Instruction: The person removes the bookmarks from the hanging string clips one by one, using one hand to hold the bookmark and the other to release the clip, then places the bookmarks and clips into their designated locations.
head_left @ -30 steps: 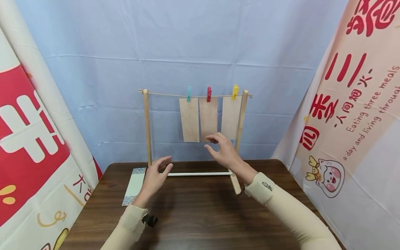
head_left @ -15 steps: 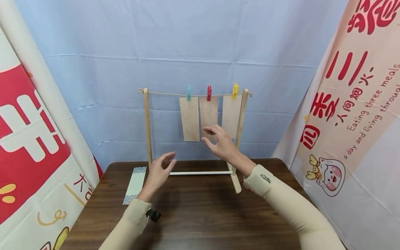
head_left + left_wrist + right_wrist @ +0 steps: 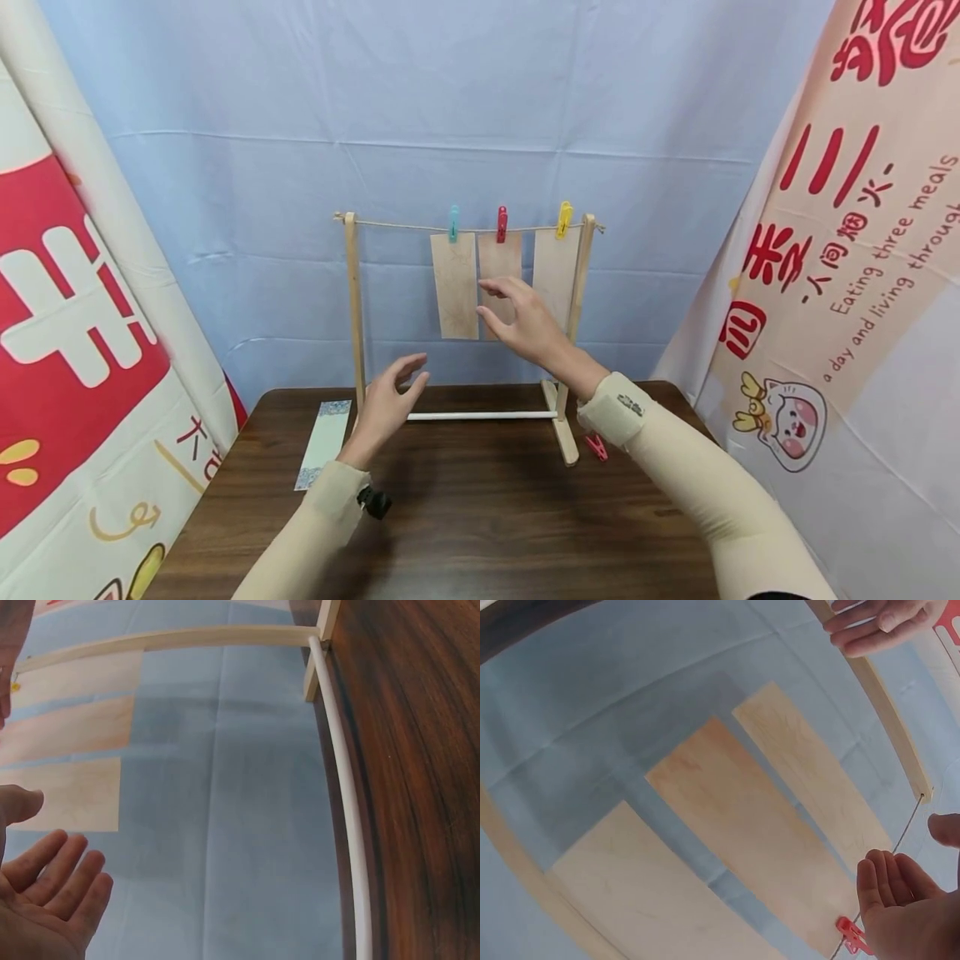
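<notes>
My right hand point(image 3: 528, 325) is raised in front of the middle paper strip point(image 3: 497, 258), fingers loosely bent, thumb apart, holding nothing. Lower and to the left, my left hand point(image 3: 386, 404) hovers near the rack's left post point(image 3: 353, 300), its thumb spread from the fingers and nothing in it. From the rack's string point(image 3: 397, 225) hang a left strip point(image 3: 456, 287) under a teal clothespin point(image 3: 453, 225), the middle one under a red clothespin point(image 3: 502, 225) and a right strip point(image 3: 553, 271) under a yellow clothespin point(image 3: 564, 221). My right hand partly hides the middle strip.
On the table point(image 3: 465, 517), a pale green strip with blue patterned ends point(image 3: 325, 446) lies at the left. A loose pink-red clothespin point(image 3: 597, 447) lies beside the rack's right foot point(image 3: 566, 442). A white bar point(image 3: 480, 415) joins the posts low down.
Both hands have risen, the right one also drifting left across the middle strip, the left one slightly right. The loose clothespin has come into sight from behind the right sleeve.
</notes>
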`<state>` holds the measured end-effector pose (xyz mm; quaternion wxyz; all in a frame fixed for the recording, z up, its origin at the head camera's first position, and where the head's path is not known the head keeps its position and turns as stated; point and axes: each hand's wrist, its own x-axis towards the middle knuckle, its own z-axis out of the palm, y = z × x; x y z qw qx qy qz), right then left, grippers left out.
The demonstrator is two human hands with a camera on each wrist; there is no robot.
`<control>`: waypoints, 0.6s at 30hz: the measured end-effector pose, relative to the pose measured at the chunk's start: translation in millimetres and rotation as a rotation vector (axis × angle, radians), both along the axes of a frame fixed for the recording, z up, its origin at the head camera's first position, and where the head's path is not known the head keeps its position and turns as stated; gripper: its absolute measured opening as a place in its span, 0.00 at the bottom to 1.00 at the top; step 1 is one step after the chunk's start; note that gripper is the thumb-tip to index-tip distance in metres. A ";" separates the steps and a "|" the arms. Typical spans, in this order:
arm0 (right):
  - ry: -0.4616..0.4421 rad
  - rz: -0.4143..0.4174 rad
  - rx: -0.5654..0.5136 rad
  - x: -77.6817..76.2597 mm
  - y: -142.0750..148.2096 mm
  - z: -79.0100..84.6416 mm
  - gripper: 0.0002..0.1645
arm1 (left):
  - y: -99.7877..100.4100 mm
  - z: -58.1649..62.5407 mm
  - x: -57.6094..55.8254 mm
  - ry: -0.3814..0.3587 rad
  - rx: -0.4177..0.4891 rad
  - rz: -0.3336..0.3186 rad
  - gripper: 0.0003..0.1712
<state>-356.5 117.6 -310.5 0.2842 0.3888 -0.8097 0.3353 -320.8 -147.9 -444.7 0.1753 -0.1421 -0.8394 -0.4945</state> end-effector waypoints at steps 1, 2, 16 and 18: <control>0.005 0.001 -0.001 -0.7 -0.5 2.4 0.25 | 0.3 0.9 -1.0 -0.005 0.001 -0.001 0.24; 0.011 0.001 -0.001 -1.9 -0.9 4.3 0.25 | 0.6 1.7 -2.1 -0.007 0.002 -0.003 0.24; 0.042 -0.007 0.011 -11.5 -5.0 27.3 0.26 | 1.7 11.3 -19.0 0.003 0.060 -0.067 0.25; 0.042 -0.007 0.017 -12.9 -5.8 29.6 0.26 | 1.8 11.5 -21.4 0.002 0.061 -0.063 0.25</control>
